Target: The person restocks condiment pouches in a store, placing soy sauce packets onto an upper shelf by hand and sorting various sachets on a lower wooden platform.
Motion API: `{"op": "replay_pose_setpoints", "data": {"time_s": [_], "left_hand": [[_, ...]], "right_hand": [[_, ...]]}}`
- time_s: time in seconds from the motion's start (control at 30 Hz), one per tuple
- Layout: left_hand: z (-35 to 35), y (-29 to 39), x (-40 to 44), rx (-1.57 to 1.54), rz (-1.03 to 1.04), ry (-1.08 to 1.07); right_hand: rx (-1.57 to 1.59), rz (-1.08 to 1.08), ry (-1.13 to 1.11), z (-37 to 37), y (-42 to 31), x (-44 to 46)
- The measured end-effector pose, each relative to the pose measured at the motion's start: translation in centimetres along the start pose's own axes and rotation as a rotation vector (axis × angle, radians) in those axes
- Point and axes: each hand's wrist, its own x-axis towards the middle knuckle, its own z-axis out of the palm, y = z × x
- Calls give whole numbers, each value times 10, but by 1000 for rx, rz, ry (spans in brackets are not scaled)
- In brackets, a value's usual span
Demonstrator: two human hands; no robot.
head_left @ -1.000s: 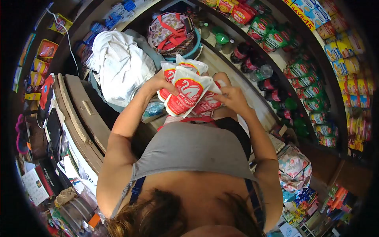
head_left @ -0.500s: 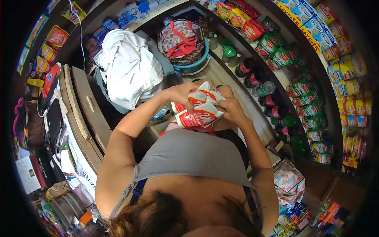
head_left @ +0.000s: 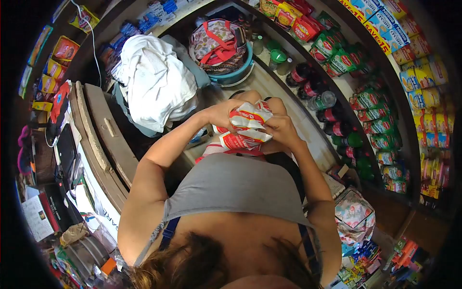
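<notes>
A bundle of crinkled red and white soy sauce pouches (head_left: 248, 126) is held in front of my torso, above my lap. On its left side, my left hand (head_left: 222, 116) is closed round the pouches, with the fingers partly hidden behind them. From the right, my right hand (head_left: 283, 130) grips the bundle's edge between thumb and fingers. The pouches look folded over one another, and how many there are I cannot tell.
A white cloth (head_left: 156, 86) lies heaped ahead on the left. Beside it, a patterned bag (head_left: 219, 45) sits in a blue basin (head_left: 233, 80). Shelves on the right hold dark soda bottles (head_left: 332, 114), green pouches (head_left: 342, 62) and cans. A wooden drawer unit (head_left: 108, 127) stands left.
The pouch bundle has tilted and crumpled, so its swan print no longer faces up. Both hands keep their grip in nearly the same place. The view has shifted slightly.
</notes>
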Motion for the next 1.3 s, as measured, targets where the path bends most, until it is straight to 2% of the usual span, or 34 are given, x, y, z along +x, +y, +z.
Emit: {"op": "replay_pose_setpoints", "data": {"time_s": [0.1,0.23,0.33,0.37,0.47,0.57,0.6,0.67,0.8,0.9,1.0,1.07,1.13,1.23,1.3], "left_hand": [[4,3,3,64,106,14],[12,14,2,109,120,75],[15,8,2,160,218,108],[19,6,-1,91,208,134],[19,3,-3,262,233,168],[13,16,0,251,293,106],[10,19,0,220,255,76],[6,22,1,159,182,15],[14,3,2,206,190,93],[16,11,-8,93,39,205],[-3,10,-17,-61,130,380],[-19,32,-25,-38,-50,540],[-36,49,-27,27,-43,745],[-80,34,-14,-77,62,937],[-109,29,-1,-327,99,1040]], "right_hand": [[27,-47,77,5,4,-2],[21,2,16,2,10,-3],[52,41,-4,-1,0,-4],[45,51,-12,-3,-3,-3],[60,52,-52,-4,-3,-2],[125,45,-118,-7,-2,-1],[151,44,-141,-8,-2,-1],[202,186,-232,-7,7,-5],[425,381,-275,-24,25,-11],[452,434,4,-39,23,-19],[178,346,103,-40,25,-18],[150,355,115,-40,28,-2],[119,360,128,-39,28,27],[68,232,213,-37,34,88],[21,153,302,-33,47,135]]}}
